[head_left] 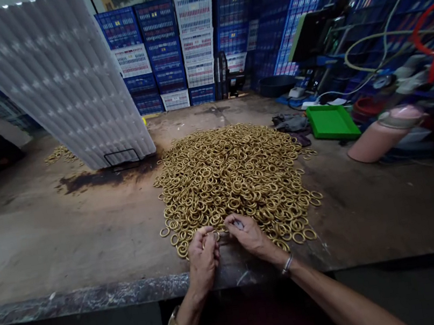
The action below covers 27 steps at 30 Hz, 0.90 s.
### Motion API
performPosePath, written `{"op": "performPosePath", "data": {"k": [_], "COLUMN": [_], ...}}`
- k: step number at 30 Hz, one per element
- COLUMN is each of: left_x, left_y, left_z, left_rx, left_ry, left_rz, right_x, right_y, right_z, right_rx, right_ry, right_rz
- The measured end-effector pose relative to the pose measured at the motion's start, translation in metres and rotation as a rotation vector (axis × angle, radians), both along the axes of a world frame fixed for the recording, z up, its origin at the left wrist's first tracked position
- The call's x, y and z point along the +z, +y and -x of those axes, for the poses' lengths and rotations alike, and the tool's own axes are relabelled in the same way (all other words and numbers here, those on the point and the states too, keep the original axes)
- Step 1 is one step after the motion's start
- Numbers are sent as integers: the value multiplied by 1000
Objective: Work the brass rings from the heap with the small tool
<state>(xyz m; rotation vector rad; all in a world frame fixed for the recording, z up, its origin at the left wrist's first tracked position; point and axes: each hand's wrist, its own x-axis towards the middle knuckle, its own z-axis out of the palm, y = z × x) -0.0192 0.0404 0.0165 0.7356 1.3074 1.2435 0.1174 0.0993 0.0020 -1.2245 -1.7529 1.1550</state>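
A broad heap of brass-coloured rings point(234, 170) lies on the worktable point(71, 249). At its near edge, my left hand point(202, 257) is closed, pinching one brass ring point(217, 236) between thumb and fingers. Just to the right, my right hand point(248, 236) is curled shut close to that ring. A small greyish thing point(238, 225) shows at its fingers; its kind is too small to tell, and a thin dark line points from there toward the left hand.
A tall stack of ridged, translucent trays point(54, 83) leans in a wire stand point(121, 157) at left. To the right are a green tray point(332, 121), a pink bottle point(384, 135), dark cloth point(290, 122) and loose hoses. Blue and white crates point(199, 45) are stacked behind.
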Motion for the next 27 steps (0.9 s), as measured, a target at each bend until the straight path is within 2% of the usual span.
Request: {"op": "performPosePath", "data": {"k": [4, 9, 15, 21, 27], "left_x": [2, -2, -6, -5, -4], "left_y": [6, 8, 8, 6, 3], "left_z": [-3, -3, -2, -4, -8], "left_rx": [-52, -90, -19, -65, -54], "left_ry": [147, 191, 311, 309, 363], "left_rz": [-45, -77, -212, -219, -277], "right_x": [7, 11, 14, 10, 2], "right_y": [-4, -7, -10, -12, -10], "right_z": [-2, -2, 1, 3, 8], "right_rx": [14, 0, -32, -31, -20], "right_ry": [67, 63, 47, 66, 49], "right_rz": [102, 132, 135, 152, 143]}}
